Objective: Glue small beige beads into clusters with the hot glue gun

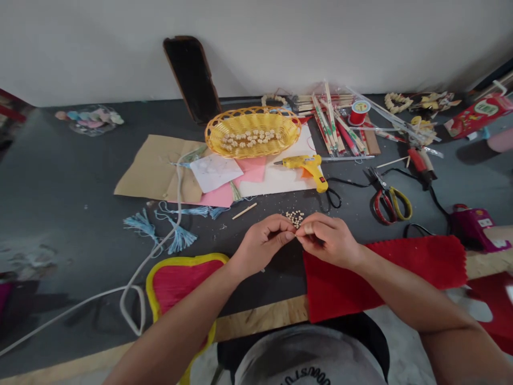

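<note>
Head view: at the near edge of the tabletop (88, 224), a red cloth (340, 289) lies to the right and a yellow-bordered red panel (188, 278) to the left. The left hand (260, 243) and right hand (331, 240) meet at the fingertips. Each grip is closed to a thumb-and-finger pinch; any part held there is too small to identify. Loose pale beads (295, 218) lie in a small pile just beyond the fingertips. Slightly farther, a wooden stick (244, 211) lies left of the pile, cutters (390, 206) right. Beyond, a yellow glue gun (306, 163) lies over white paper (272, 184). Farther back, a yellow basket (214, 131) holds small pale clusters (252, 138); behind it, a dark phone (192, 80) stands tilted.
</note>
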Demonstrator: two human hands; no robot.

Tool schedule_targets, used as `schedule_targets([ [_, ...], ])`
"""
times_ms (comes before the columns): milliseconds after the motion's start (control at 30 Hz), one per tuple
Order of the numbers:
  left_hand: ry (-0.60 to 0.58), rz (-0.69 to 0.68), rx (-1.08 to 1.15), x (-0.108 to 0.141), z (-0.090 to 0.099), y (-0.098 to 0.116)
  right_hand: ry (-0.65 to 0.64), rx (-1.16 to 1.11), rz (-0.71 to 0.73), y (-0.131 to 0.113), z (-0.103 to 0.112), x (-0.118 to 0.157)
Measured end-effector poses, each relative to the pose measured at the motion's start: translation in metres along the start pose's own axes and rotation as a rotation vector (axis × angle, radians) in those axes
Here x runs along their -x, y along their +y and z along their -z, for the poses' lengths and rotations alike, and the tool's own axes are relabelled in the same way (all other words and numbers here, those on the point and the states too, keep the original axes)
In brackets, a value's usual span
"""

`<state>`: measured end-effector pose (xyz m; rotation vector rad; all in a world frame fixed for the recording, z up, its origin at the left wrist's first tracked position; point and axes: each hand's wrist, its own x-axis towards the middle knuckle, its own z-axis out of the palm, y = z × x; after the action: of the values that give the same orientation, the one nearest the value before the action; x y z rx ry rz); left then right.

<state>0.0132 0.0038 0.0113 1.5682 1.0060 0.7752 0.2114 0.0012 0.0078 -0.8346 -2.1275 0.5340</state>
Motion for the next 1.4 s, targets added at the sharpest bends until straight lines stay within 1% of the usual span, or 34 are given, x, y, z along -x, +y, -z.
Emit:
schedule_targets([
  [167, -0.002, -0.010, -0.017, 0.0000, -0.0012, -0.0004, -0.022, 0.043, 0.001, 0.0000, 0.0009, -0.0007],
  [267, 0.022, -0.016, -0.005, -0.0001, -0.0017, -0.0004, -0.043, 0.085, -0.013, -0.0019, 0.0018, -0.0027],
  [467, 0.067, -0.031, 0.005, 0.0019, -0.0033, 0.0009, -0.011, 0.108, -0.015, -0.0053, 0.0019, -0.0062],
  [667, 0.094, -0.089, -0.104, 0.0028, -0.0041, 0.0006, 0.011, 0.102, -0.007, -0.0022, -0.0001, -0.0030],
  [800, 0.114, -0.137, -0.138, 0.0025, -0.0045, -0.0004, -0.012, 0.129, 0.007, -0.0020, 0.0004, -0.0028],
  [967, 0.126, -0.150, -0.136, 0.0033, -0.0050, 0.0009, -0.051, 0.205, 0.026, -0.0048, -0.0007, -0.0045],
  [1133, 0.086, -0.148, -0.132, 0.0044, -0.0044, 0.0034, -0.120, 0.181, 0.022, -0.0044, -0.0040, -0.0023],
  [1267, 0.018, -0.129, -0.036, 0.0040, -0.0036, 0.0008, -0.175, 0.132, 0.013, -0.0027, -0.0044, -0.0004],
  [1400, -0.040, -0.114, 0.034, 0.0030, -0.0027, -0.0030, -0.195, 0.024, -0.046, -0.0013, -0.0040, 0.0004],
])
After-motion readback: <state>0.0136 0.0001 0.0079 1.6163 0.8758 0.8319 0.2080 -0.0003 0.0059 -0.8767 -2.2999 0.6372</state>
